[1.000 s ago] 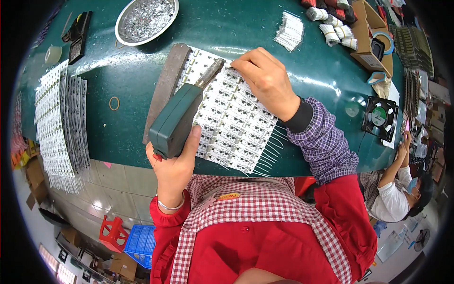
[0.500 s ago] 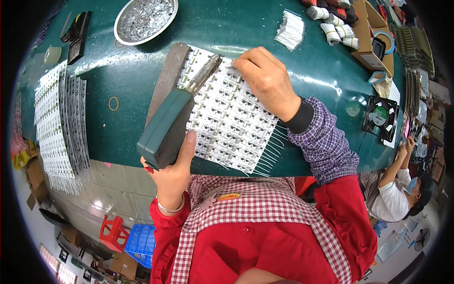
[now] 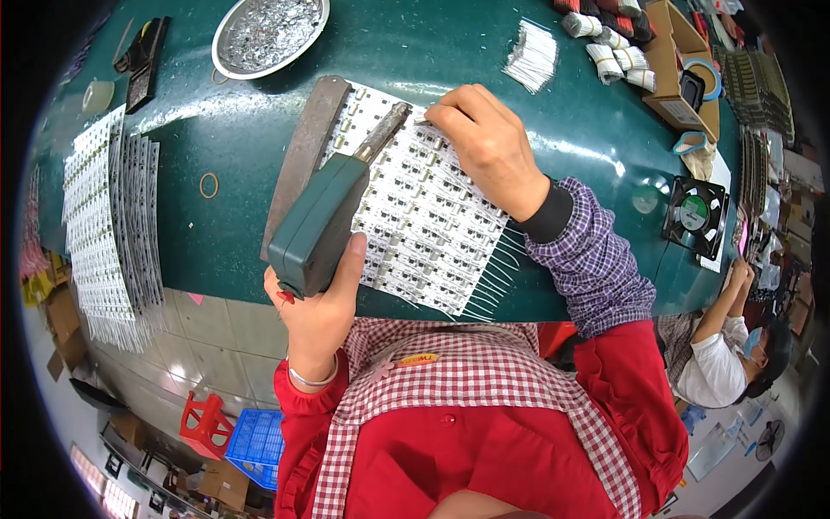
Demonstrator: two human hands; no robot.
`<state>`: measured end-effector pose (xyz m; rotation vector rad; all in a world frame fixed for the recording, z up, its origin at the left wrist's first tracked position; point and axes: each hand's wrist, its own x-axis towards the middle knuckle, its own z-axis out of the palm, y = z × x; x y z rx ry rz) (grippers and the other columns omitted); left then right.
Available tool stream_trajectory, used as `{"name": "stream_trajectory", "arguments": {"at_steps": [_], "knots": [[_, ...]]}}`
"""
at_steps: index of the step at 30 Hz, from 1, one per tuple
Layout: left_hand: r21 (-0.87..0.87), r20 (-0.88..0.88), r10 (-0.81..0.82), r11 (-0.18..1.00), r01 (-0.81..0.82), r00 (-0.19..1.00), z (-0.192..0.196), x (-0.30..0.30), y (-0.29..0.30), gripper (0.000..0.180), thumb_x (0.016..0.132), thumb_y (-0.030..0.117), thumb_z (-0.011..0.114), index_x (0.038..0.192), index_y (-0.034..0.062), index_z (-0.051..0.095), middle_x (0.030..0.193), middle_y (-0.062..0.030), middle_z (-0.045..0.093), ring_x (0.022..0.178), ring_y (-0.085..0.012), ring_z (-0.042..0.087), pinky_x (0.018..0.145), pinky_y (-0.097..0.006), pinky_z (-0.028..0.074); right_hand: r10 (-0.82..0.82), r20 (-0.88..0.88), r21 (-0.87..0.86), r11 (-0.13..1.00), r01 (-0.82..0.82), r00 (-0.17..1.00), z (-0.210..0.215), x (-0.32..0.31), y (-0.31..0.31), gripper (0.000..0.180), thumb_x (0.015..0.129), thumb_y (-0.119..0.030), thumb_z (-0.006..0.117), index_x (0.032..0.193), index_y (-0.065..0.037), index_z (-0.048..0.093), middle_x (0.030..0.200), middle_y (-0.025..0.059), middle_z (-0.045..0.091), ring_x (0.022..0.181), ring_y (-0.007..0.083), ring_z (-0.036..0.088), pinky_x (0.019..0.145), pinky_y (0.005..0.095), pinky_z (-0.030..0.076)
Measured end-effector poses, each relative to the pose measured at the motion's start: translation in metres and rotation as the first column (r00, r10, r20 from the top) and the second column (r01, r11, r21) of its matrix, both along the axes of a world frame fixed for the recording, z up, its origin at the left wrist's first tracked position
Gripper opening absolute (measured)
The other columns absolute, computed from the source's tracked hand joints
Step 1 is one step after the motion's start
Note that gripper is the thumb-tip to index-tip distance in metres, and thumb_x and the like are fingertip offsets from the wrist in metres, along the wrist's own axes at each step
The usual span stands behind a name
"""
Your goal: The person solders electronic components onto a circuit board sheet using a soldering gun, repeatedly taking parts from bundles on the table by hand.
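My left hand [image 3: 316, 316] grips a dark green soldering gun [image 3: 320, 225] whose metal tip [image 3: 383, 131] points up and right over a white panel of small circuit boards [image 3: 415, 216]. That panel lies on the green table [image 3: 415, 52] against a brown metal bar [image 3: 304, 156]. Thin wire leads stick out of the panel's lower right edge. My right hand [image 3: 488, 147] rests on the panel's upper part, fingers pinched together close to the gun's tip; whether they hold something small is hidden.
Stacked white board panels [image 3: 108, 225] lie at the left. A metal dish of scraps [image 3: 268, 30] stands at the back, a wire bundle [image 3: 532, 56] and cardboard box [image 3: 683, 60] at the right, a small black fan [image 3: 696, 216] near the edge. Another person [image 3: 726, 346] sits lower right.
The soldering gun has lifted and swung, so its tip now sits higher on the panel, next to my right fingers. My right hand has stayed in about the same place.
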<state>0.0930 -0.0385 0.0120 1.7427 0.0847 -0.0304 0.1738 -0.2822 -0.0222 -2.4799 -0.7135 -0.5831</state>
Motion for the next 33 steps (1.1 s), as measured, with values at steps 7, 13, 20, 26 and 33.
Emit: {"name": "stream_trajectory", "arguments": {"at_steps": [7, 13, 20, 26, 33], "knots": [[-0.043, -0.101, 0.026, 0.999, -0.031, 0.994, 0.008, 0.001, -0.005, 0.020, 0.082, 0.002, 0.080, 0.099, -0.0033, 0.071, 0.091, -0.0059, 0.073, 0.077, -0.0090, 0.064, 0.069, -0.026, 0.050, 0.002, -0.002, 0.008, 1.000, -0.002, 1.000, 0.001, 0.000, 0.000, 0.022, 0.074, 0.005, 0.062, 0.095, -0.002, 0.062, 0.090, 0.0081, 0.058, 0.082, 0.0248, 0.059, 0.067, 0.0350, 0.051], [-0.040, -0.118, 0.018, 0.999, -0.023, 0.993, 0.008, 0.003, -0.006, 0.020, 0.081, 0.002, 0.080, 0.098, -0.0033, 0.071, 0.090, -0.0057, 0.073, 0.076, -0.0094, 0.065, 0.066, -0.026, 0.050, 0.002, 0.004, 0.007, 1.000, -0.002, 1.000, 0.000, 0.000, 0.000, 0.022, 0.074, 0.004, 0.063, 0.095, -0.002, 0.062, 0.090, 0.0081, 0.058, 0.082, 0.0246, 0.059, 0.066, 0.0347, 0.051], [0.046, -0.009, 0.038, 0.998, -0.038, 0.999, -0.005, -0.005, 0.004, 0.020, 0.088, 0.002, 0.074, 0.105, -0.0036, 0.066, 0.077, -0.0039, 0.064, 0.055, -0.0081, 0.054, 0.048, -0.022, 0.039, 0.000, 0.017, -0.002, 1.000, 0.000, 1.000, 0.000, 0.001, 0.000, 0.021, 0.074, 0.004, 0.063, 0.093, -0.002, 0.062, 0.090, 0.0082, 0.057, 0.082, 0.0244, 0.059, 0.066, 0.0344, 0.052], [0.043, -0.006, 0.026, 0.999, -0.026, 1.000, -0.002, -0.005, 0.003, 0.024, 0.088, 0.003, 0.074, 0.110, -0.0032, 0.067, 0.077, -0.0043, 0.065, 0.056, -0.0071, 0.053, 0.049, -0.021, 0.038, -0.001, 0.011, -0.017, 1.000, 0.001, 1.000, 0.000, 0.001, 0.000, 0.020, 0.074, 0.004, 0.062, 0.094, -0.002, 0.061, 0.090, 0.0085, 0.057, 0.082, 0.0250, 0.059, 0.067, 0.0346, 0.051], [0.059, 0.017, 0.031, 0.998, -0.032, 0.999, -0.003, -0.007, 0.005, 0.026, 0.088, 0.002, 0.074, 0.112, -0.0034, 0.068, 0.076, -0.0038, 0.065, 0.054, -0.0058, 0.052, 0.048, -0.020, 0.037, -0.023, 0.083, -0.060, 0.998, 0.028, 0.996, 0.006, -0.002, 0.005, 0.019, 0.075, 0.000, 0.063, 0.093, -0.002, 0.061, 0.090, 0.0078, 0.057, 0.084, 0.0254, 0.057, 0.070, 0.0355, 0.049]]}}
